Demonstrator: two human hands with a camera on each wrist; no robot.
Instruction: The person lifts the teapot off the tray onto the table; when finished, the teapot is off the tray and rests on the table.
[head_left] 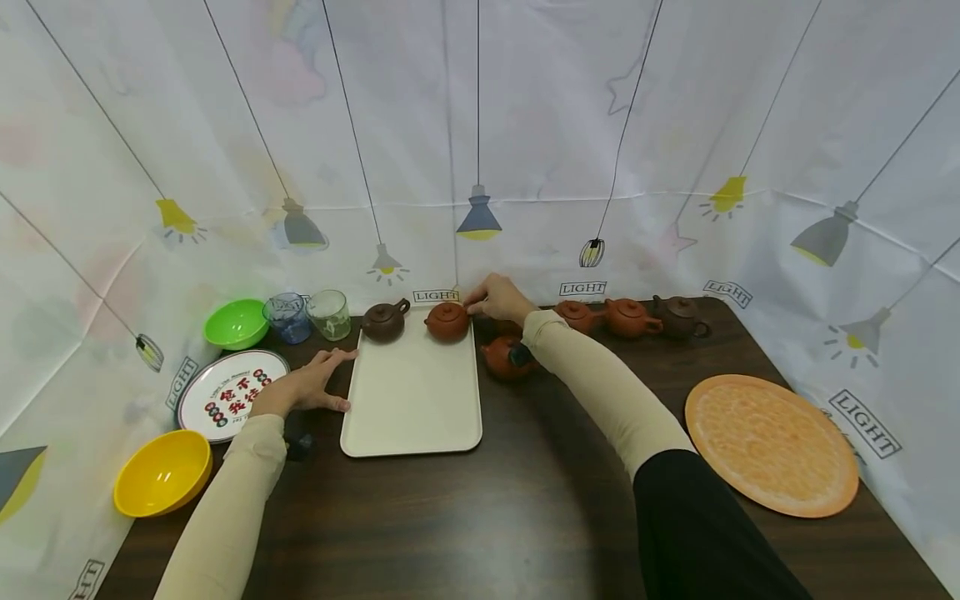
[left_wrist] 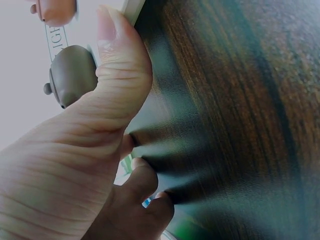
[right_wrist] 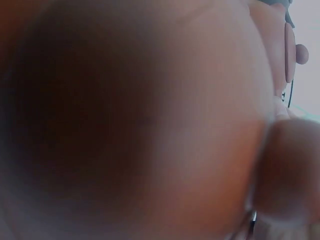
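Observation:
A cream rectangular tray (head_left: pixel 412 400) lies on the dark wooden table. On its back part stand a dark brown teapot (head_left: pixel 384 322) at the left and a reddish-brown teapot (head_left: pixel 447 322) at the right. My right hand (head_left: pixel 501 300) pinches the reddish-brown teapot at its right side, where the handle is hidden by the fingers. My left hand (head_left: pixel 307 385) rests at the tray's left edge with fingers spread and the thumb (left_wrist: pixel 122 50) against the rim. Beneath my right wrist sits another reddish teapot (head_left: pixel 501 360), which fills much of the right wrist view as a blur.
Back right stand a red teapot (head_left: pixel 576 314), an orange-brown teapot (head_left: pixel 628 318) and a dark teapot (head_left: pixel 678 317). Leftward are a green bowl (head_left: pixel 236 323), blue glass (head_left: pixel 287 317), clear glass (head_left: pixel 330 314), printed plate (head_left: pixel 197 408) and yellow bowl (head_left: pixel 161 475). A round orange mat (head_left: pixel 772 442) lies right.

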